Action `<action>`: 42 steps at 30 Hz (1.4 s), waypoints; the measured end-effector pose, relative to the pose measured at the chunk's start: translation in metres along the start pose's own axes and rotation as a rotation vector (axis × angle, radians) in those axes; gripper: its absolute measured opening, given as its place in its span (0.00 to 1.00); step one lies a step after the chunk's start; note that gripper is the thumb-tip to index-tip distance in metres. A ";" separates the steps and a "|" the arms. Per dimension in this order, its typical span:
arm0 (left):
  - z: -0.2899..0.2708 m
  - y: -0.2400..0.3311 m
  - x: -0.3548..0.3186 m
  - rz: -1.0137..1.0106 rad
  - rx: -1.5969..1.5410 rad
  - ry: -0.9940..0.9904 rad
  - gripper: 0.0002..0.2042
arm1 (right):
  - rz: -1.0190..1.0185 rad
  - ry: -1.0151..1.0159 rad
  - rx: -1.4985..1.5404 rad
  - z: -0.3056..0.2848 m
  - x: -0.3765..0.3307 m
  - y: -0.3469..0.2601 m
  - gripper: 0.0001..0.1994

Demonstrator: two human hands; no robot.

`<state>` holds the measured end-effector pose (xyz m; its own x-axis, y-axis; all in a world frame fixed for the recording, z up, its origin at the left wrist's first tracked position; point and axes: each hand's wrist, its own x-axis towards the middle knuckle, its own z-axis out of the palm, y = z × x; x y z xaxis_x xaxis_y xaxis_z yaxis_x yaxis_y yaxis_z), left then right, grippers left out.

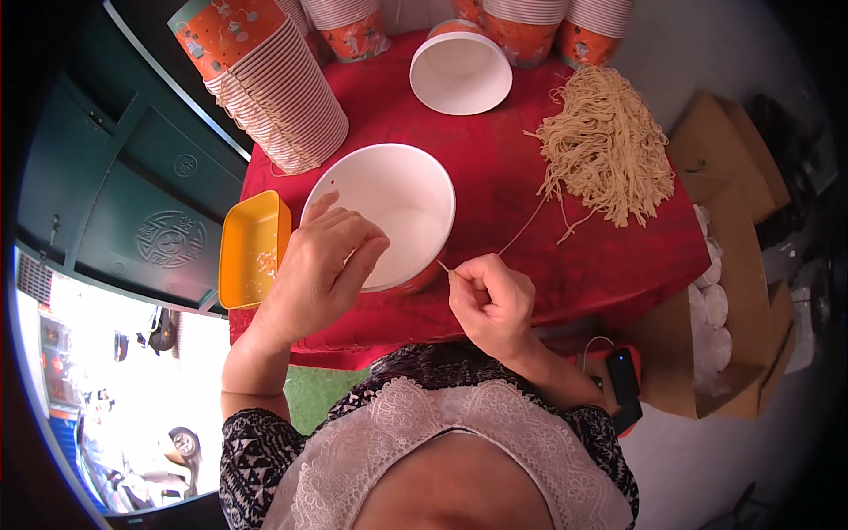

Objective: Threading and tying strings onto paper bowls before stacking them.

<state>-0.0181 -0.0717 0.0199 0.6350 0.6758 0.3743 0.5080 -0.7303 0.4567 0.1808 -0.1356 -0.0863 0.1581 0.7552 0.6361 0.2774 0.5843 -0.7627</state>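
A paper bucket (411, 190), white inside with orange below its rim, stands in front of me on the table. A small dark hole shows in its left wall. My left hand (322, 269) is over the bucket's near left rim, thumb and forefinger pressed together; what they hold, if anything, is hidden. Just right of the bucket, my right hand (492, 300) pinches a thin beige cord (523, 226). A short end pokes out by its fingertips, and the cord trails back toward a heap of cut cords (605, 146) at the right.
A tall leaning stack of orange buckets (283, 97) stands at the far left, cords over its rims. Beside my left arm is a yellow tray (231, 256) with small pale bits. Another bucket (461, 75) lies tipped at the back. Right of the red-covered table (495, 159) sits an open carton (671, 353).
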 end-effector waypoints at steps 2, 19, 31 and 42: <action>0.000 -0.001 0.000 -0.024 -0.020 -0.014 0.03 | -0.011 -0.001 -0.006 0.000 0.001 0.000 0.10; 0.007 0.003 0.014 -0.032 -0.039 -0.163 0.09 | -0.006 -0.025 -0.011 0.005 0.006 0.003 0.09; 0.016 -0.014 0.027 0.119 -0.150 -0.264 0.02 | -0.036 -0.036 -0.016 0.010 0.012 0.006 0.07; 0.013 0.005 0.012 -0.049 -0.359 -0.055 0.03 | 0.057 -0.123 -0.053 0.008 0.009 0.000 0.05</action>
<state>-0.0004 -0.0687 0.0158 0.6502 0.6956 0.3056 0.3080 -0.6090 0.7309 0.1744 -0.1265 -0.0810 0.0589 0.8193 0.5704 0.3218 0.5253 -0.7877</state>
